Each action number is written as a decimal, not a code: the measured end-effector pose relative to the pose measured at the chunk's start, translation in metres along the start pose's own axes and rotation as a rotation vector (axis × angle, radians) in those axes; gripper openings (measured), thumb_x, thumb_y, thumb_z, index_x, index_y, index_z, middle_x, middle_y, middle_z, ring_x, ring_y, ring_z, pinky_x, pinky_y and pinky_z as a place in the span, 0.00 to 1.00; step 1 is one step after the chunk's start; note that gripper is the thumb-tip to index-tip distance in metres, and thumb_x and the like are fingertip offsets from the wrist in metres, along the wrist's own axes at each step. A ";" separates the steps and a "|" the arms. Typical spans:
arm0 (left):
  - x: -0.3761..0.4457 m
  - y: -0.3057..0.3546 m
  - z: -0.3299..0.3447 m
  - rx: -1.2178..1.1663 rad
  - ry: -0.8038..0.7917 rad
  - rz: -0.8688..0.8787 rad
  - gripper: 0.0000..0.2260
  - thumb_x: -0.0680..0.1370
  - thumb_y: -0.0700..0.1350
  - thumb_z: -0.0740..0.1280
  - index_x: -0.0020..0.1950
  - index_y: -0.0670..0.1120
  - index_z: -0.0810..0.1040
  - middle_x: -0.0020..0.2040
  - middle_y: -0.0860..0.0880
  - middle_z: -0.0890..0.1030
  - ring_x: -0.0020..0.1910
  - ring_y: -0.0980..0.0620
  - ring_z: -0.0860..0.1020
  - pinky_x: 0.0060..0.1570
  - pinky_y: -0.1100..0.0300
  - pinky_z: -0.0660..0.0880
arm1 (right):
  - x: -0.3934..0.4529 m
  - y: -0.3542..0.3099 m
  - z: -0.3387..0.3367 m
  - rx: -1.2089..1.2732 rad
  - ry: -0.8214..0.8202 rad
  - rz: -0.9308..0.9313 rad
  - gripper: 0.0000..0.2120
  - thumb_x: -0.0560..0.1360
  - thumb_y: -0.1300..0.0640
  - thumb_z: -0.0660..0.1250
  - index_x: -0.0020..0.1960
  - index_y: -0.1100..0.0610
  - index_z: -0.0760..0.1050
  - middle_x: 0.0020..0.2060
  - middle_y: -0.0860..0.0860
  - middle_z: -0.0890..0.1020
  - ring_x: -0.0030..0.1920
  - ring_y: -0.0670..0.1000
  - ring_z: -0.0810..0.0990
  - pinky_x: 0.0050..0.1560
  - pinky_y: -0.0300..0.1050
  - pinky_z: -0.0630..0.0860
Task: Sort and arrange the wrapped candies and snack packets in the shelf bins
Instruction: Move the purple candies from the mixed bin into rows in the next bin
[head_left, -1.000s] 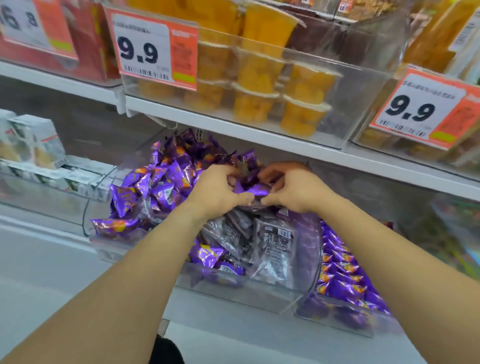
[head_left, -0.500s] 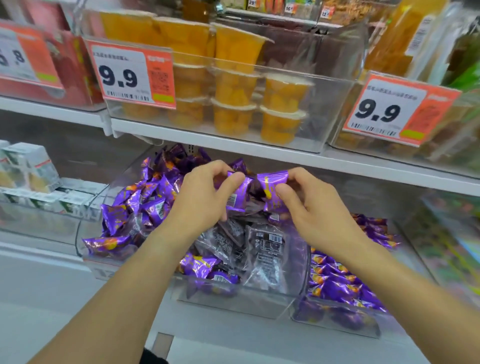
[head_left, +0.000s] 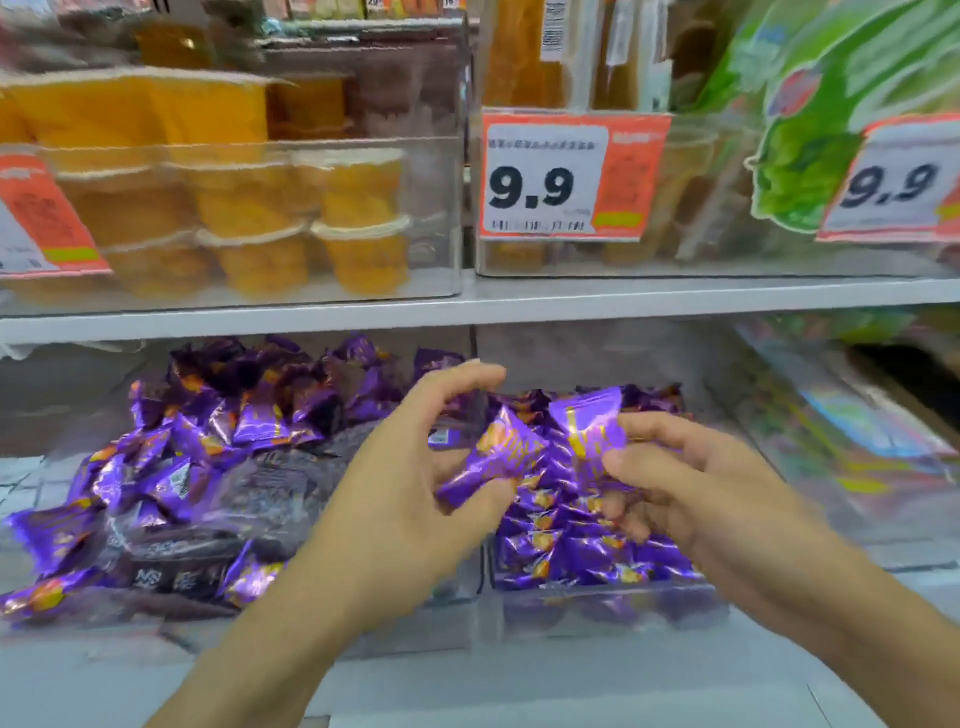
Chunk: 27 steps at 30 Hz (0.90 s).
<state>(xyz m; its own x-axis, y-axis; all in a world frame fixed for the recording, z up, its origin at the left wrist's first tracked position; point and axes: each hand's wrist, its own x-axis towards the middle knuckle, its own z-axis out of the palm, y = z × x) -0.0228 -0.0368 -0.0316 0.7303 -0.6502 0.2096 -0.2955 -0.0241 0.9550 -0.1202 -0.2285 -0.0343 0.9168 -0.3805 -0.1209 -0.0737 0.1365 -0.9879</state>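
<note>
Two clear bins sit side by side on the lower shelf. The left bin (head_left: 322, 631) holds a heap of purple wrapped candies (head_left: 208, 431) mixed with dark grey snack packets (head_left: 249, 499). The right bin (head_left: 597, 603) holds only purple candies (head_left: 576, 551) in rows. My left hand (head_left: 400, 499) pinches one purple candy (head_left: 498, 457) over the divide between the bins. My right hand (head_left: 691, 488) pinches another purple candy (head_left: 592, 431) above the right bin. The two candies touch each other.
The white upper shelf edge (head_left: 519, 304) runs just above the bins and carries clear boxes of orange jelly cups (head_left: 291, 218) with orange 9.9 price tags (head_left: 566, 176). Colourful blurred packets (head_left: 841, 415) fill the lower shelf to the right.
Both hands have carried their purple candies to the right, from above the mixed bin to over the right bin. The view has swung right and closer.
</note>
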 end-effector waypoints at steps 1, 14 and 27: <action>0.002 -0.001 0.008 -0.031 0.001 -0.030 0.26 0.73 0.29 0.72 0.64 0.52 0.72 0.53 0.54 0.83 0.48 0.47 0.85 0.47 0.59 0.81 | -0.002 0.000 -0.005 0.035 -0.008 -0.001 0.13 0.67 0.63 0.78 0.49 0.59 0.79 0.34 0.57 0.80 0.34 0.57 0.77 0.30 0.45 0.71; 0.037 -0.001 0.084 -0.449 -0.081 -0.430 0.12 0.66 0.35 0.70 0.45 0.43 0.87 0.40 0.39 0.84 0.35 0.48 0.80 0.28 0.62 0.75 | -0.011 0.001 -0.062 -0.066 0.007 -0.191 0.18 0.68 0.68 0.77 0.54 0.54 0.82 0.45 0.56 0.86 0.44 0.56 0.85 0.46 0.48 0.82; 0.043 -0.005 0.097 -0.564 -0.041 -0.484 0.18 0.70 0.41 0.69 0.51 0.27 0.78 0.43 0.33 0.81 0.33 0.46 0.82 0.31 0.61 0.78 | -0.010 0.003 -0.091 0.024 0.082 -0.447 0.12 0.58 0.63 0.77 0.41 0.55 0.85 0.46 0.53 0.85 0.48 0.50 0.84 0.47 0.40 0.80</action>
<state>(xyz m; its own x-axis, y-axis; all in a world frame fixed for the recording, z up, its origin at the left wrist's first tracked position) -0.0501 -0.1380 -0.0474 0.6720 -0.6936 -0.2595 0.4226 0.0714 0.9035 -0.1653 -0.3076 -0.0452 0.8223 -0.4782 0.3083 0.3319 -0.0370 -0.9426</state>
